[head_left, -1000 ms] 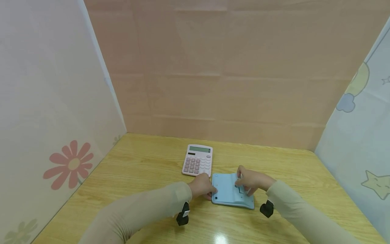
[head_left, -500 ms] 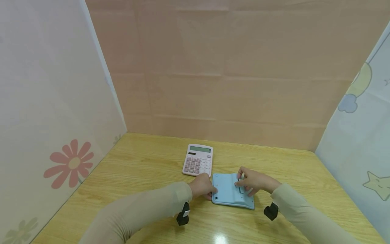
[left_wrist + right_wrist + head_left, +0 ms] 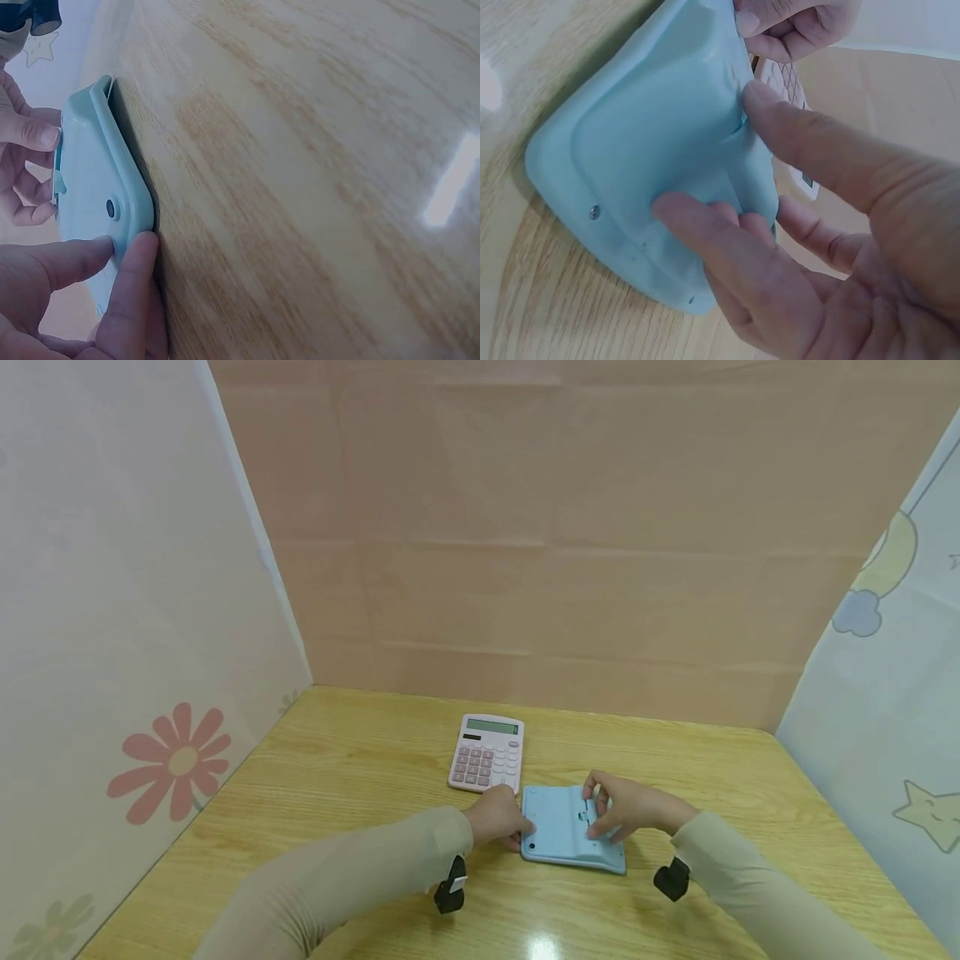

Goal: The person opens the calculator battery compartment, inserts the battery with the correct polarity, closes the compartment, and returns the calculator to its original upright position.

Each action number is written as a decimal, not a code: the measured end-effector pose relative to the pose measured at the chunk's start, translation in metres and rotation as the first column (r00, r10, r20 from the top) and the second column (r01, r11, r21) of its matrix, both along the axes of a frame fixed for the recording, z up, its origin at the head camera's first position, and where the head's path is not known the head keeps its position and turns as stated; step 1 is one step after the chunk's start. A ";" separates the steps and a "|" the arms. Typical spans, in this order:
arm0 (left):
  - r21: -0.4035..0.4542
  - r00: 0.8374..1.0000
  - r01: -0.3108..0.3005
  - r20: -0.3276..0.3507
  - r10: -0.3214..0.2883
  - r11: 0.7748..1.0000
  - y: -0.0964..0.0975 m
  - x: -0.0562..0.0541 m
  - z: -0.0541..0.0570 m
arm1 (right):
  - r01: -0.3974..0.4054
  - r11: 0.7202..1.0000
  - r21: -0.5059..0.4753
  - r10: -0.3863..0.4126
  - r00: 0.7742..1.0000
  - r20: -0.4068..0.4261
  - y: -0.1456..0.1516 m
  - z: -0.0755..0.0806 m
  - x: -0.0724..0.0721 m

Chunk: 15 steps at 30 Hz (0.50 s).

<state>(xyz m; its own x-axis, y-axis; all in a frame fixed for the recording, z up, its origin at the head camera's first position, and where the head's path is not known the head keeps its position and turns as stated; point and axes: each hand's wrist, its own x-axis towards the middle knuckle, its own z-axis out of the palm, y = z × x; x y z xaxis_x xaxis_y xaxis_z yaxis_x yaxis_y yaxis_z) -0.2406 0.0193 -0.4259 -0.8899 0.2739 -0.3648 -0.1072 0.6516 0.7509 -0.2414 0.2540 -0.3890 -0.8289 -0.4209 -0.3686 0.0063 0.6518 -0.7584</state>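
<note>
A light blue calculator [image 3: 553, 827] lies face down on the table, its back upward. My left hand [image 3: 495, 816] pinches its left edge, and in the left wrist view the thumb [image 3: 97, 255] rests near a round black foot. Over the raised right part of the back, my right hand [image 3: 637, 806] holds the battery cover [image 3: 591, 810] with bent fingers on both sides of it. A small slot shows beside the cover. In the right wrist view the battery cover [image 3: 754, 176] sits between the right-hand fingers; whether it has lifted free I cannot tell.
A pink calculator [image 3: 486, 753] lies face up just behind the blue one. The wooden table [image 3: 360, 752] meets a peach backdrop at the rear. Patterned white walls stand left and right. A black wrist camera [image 3: 672, 879] hangs under the right sleeve.
A finger of my right hand has moved off the small latch slot toward the near side, so the slot now shows. My left hand and both calculators have stayed put.
</note>
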 end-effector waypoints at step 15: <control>-0.003 1.000 0.006 -0.007 -0.006 1.000 0.000 0.003 0.005 | 0.005 1.000 -0.013 -0.005 0.998 -0.055 0.002 -0.003 0.002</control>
